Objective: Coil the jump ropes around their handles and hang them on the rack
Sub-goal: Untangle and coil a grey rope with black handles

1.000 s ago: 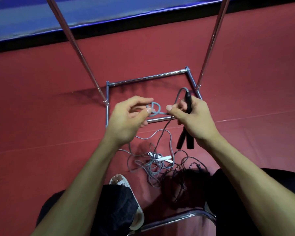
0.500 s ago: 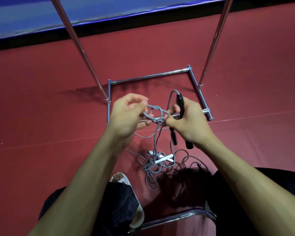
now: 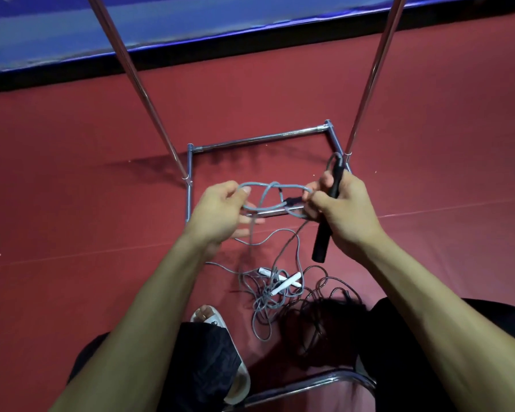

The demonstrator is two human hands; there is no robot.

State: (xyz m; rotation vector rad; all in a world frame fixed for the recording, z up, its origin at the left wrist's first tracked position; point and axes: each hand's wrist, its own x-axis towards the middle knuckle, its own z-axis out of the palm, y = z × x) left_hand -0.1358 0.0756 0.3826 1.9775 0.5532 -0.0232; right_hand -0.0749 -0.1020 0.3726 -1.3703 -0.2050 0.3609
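Grey rope (image 3: 275, 194), black handles (image 3: 324, 230), white handles (image 3: 283, 282) on a dark red floor (image 3: 72, 233); rack (image 3: 250, 142) was chrome, mat (image 3: 191, 22) blue with black edge, slipper (image 3: 235, 379) white.

Black trousers (image 3: 202, 367), white slide sandal (image 3: 240, 382)

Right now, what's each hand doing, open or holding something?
Left hand: pinches a loop of the grey rope.
Right hand: grips the black handle and pinches the same rope.
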